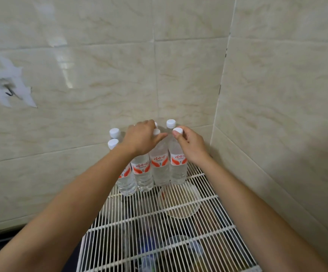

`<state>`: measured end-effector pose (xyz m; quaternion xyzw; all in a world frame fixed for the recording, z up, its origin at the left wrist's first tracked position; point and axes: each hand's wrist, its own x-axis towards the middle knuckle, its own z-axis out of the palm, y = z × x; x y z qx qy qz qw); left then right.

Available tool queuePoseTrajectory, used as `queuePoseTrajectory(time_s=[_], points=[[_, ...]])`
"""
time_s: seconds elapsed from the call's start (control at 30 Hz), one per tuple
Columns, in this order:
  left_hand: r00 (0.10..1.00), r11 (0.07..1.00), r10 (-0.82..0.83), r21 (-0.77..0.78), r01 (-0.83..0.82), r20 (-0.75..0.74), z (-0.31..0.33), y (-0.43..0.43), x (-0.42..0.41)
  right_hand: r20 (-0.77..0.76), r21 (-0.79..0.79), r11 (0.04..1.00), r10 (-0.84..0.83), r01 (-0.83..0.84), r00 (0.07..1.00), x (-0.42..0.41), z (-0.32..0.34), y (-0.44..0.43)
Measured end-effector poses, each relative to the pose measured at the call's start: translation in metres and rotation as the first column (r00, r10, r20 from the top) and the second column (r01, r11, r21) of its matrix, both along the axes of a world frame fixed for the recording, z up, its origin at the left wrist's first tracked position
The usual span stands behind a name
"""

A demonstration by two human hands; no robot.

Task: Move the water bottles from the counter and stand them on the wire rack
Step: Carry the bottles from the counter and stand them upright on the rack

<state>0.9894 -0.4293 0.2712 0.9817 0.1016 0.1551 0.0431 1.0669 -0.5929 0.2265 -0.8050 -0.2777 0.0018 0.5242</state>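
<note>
The water bottles (159,169) stand on the wire rack (159,222), packed together at its far end, in the corner where the two tiled walls (277,95) meet. We count at least six white caps, and the front row shows red-and-white labels.

The right hand (191,147) pinches the cap (178,131) of the end bottle (178,169), the rightmost one in the front row, with the thumb on the near side and the fingers curled round behind it. That bottle's base sits on the wires, touching its neighbour (160,173).

The left hand (140,137) lies palm down over the top of the labelled bottle (142,173) to the left of that neighbour, and hides its cap. One digit stretches right to the neighbour's neck. We cannot tell whether this hand grips anything or only rests there. Two more caps (113,138) show just left of the left wrist.

Both forearms reach in from the bottom edge, over the white wires. Under the rack, near the bottles, we see a pale round disc (180,205); the things lower down are dark and too blurred for us to name. On the left wall a small hook (10,92) sits in a patch of white residue.
</note>
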Motion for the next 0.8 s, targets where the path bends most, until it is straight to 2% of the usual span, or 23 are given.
queuePoseTrajectory(time_s=[0.1,0.3,0.43,0.57,0.73,0.8], points=[[0.999,1.0,0.014,0.025,-0.015,0.029,-0.01,0.01,-0.001,-0.009,0.006,1.0,0.009,-0.009,1.0,-0.001,-0.003,0.001],[0.982,0.967,-0.155,-0.217,0.129,-0.104,-0.005,0.02,-0.007,-0.013,-0.008,1.0,0.026,-0.026,1.0,0.004,-0.004,-0.001],[0.992,0.951,-0.13,-0.281,0.127,0.008,-0.01,0.022,-0.011,0.019,-0.024,0.999,0.023,-0.023,1.0,0.004,0.002,0.003],[0.992,0.956,-0.122,-0.264,0.128,0.037,-0.011,0.018,-0.012,0.006,-0.016,1.0,0.02,-0.02,1.0,0.002,-0.004,0.006],[0.994,0.975,-0.104,-0.199,0.099,-0.015,-0.008,0.015,-0.019,0.015,-0.034,0.998,0.046,-0.046,0.999,0.001,-0.005,-0.005],[0.997,0.991,-0.038,-0.128,0.047,0.072,-0.005,0.017,-0.028,0.034,0.04,0.999,0.024,-0.025,0.999,-0.004,-0.004,-0.011]])
